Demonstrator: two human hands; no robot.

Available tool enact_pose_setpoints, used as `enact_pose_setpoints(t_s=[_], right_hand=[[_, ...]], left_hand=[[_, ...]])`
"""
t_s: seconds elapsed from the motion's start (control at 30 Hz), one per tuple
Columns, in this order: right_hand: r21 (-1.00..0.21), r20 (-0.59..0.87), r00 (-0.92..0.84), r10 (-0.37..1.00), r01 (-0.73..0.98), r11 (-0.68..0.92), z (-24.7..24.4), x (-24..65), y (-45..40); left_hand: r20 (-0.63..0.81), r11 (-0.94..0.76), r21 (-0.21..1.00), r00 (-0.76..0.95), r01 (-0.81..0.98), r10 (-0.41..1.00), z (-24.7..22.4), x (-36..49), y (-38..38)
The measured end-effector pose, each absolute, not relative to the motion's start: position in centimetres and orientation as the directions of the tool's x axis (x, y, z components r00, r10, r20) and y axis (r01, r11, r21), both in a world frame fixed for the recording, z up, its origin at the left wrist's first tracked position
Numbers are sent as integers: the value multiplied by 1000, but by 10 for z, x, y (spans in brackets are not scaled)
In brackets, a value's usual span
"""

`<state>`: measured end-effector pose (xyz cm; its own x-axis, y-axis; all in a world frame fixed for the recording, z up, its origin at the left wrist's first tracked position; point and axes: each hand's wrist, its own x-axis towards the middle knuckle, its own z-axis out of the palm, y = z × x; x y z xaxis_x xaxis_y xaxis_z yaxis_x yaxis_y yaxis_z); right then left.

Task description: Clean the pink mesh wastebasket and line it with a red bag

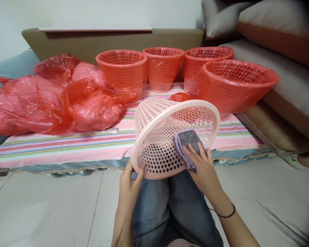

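A pale pink perforated plastic basket (154, 123) lies tilted on its side above the lap, its open mouth facing the camera. My left hand (131, 180) grips the lower left of its rim, thumb on the inside. Inside the mouth, at the right, my right hand (202, 168) holds a folded cloth (189, 139), dark grey with lilac edges, against the basket's inner wall. The fingers lie bent over the cloth.
Behind stand several baskets wrapped in red plastic (126, 70) on a striped cloth (92, 147). Red plastic bags (38, 103) are heaped at the left. Grey cushions (280, 65) are piled at the right. Tiled floor (54, 206) lies below.
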<state>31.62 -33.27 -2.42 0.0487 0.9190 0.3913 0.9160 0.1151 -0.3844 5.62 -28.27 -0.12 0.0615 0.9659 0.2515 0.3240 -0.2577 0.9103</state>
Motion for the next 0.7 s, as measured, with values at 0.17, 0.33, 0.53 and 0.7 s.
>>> enact_pose_setpoints(t_s=[0.17, 0.33, 0.53, 0.7], right_hand=[[-628, 284, 38, 958, 762, 156, -53, 273, -357], [-999, -21, 39, 999, -33, -20, -36, 241, -359], [-992, 85, 360, 929, -53, 111, -1, 281, -312], [-578, 389, 30, 921, 786, 218, 0, 310, -262]], left_hand=[[230, -235, 915, 56, 328, 972, 0, 58, -282], [233, -223, 913, 15, 343, 972, -1, 58, -283], [229, -231, 917, 46, 324, 972, 2, 58, -284], [219, -219, 926, 37, 306, 975, 1, 59, -284]])
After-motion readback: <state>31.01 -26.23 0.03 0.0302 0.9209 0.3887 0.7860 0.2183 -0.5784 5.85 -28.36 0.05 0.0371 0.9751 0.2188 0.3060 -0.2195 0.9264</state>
